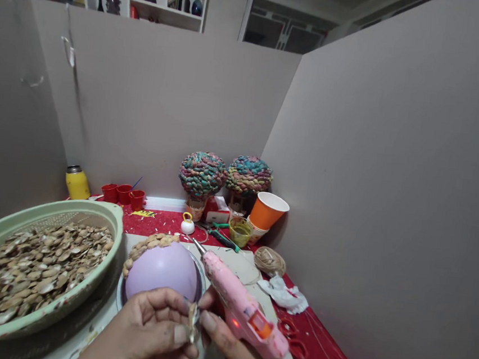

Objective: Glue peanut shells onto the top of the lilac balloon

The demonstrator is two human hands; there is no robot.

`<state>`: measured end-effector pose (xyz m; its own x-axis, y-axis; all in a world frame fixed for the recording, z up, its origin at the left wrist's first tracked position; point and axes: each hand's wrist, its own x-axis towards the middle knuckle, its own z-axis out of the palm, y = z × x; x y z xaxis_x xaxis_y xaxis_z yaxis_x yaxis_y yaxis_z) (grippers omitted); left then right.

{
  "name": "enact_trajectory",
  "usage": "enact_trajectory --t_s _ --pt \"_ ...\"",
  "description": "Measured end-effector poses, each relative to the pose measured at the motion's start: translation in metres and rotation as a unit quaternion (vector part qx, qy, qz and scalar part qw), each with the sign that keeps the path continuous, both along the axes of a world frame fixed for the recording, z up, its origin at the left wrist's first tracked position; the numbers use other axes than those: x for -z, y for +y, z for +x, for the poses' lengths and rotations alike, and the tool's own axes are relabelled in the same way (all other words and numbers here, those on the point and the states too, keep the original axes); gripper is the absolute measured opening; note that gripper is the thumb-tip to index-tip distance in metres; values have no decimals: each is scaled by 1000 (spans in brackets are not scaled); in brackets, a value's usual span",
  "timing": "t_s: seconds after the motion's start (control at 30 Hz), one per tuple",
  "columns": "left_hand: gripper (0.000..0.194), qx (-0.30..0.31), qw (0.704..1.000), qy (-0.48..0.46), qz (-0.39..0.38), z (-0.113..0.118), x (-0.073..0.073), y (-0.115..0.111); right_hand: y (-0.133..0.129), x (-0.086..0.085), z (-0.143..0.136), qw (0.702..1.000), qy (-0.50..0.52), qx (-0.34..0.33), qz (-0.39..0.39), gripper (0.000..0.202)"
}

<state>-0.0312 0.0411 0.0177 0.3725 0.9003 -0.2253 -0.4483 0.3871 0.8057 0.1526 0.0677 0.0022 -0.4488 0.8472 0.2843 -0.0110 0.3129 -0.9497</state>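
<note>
Between the thumb and fingers of my left hand (151,326) is a peanut shell piece (192,323), held in front of the balloon. My right hand (228,339) holds a pink hot glue gun (239,295), its metal nozzle pointing away to the upper left and a red light lit on its side. The right thumb and fingertips also come up against the shell's right side. Just beyond my left hand, a purple balloon (163,271) rests in a round bowl (120,292). Peanut shells (152,243) cover a band along the balloon's upper left.
A green colander (117,227) full of shells stands left. Behind are two shell-covered trees (202,175), red cups (123,194), a yellow bottle (77,182), an orange paper cup (261,212) and pliers (223,239). Twine (269,261), tissue (285,294) and red scissors (297,349) lie right.
</note>
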Motion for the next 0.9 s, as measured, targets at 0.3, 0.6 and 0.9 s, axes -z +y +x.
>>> enact_trajectory --t_s 0.3,0.6,0.9 --pt "29 18 999 2 -28 -2 3 -3 1 4 -2 1000 0 0 16 36" --pt "28 50 997 -33 -40 -1 0 -1 -4 -19 -1 1000 -26 -5 -4 41" --pt "30 41 997 -57 -23 1 8 -1 -5 -14 3 998 -41 0 38 31"
